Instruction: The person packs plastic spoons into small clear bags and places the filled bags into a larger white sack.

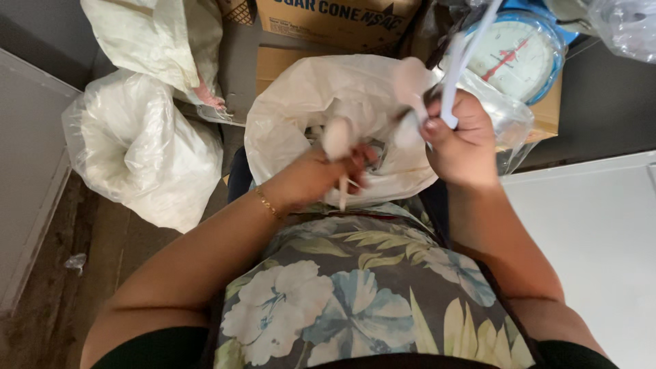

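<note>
A large milky plastic bag (301,116) sits open on my lap, just past my flowered shirt. My left hand (328,167) is closed on a pale strip or stick whose end hangs down below the fingers, pressed against the bag's mouth. My right hand (461,140) is fisted around a white strip (458,68) that runs up and away to the top of the view, with a bunched bit of the bag's plastic beside the thumb. A thin gold bracelet circles my left wrist. What is inside the bag is hidden.
A full clear plastic sack (137,147) stands on the floor at left, another pale bag (164,41) above it. Brown cardboard boxes (328,20) lie behind the lap bag. A blue-rimmed dial scale (516,55) sits at upper right. A white surface (594,232) lies to the right.
</note>
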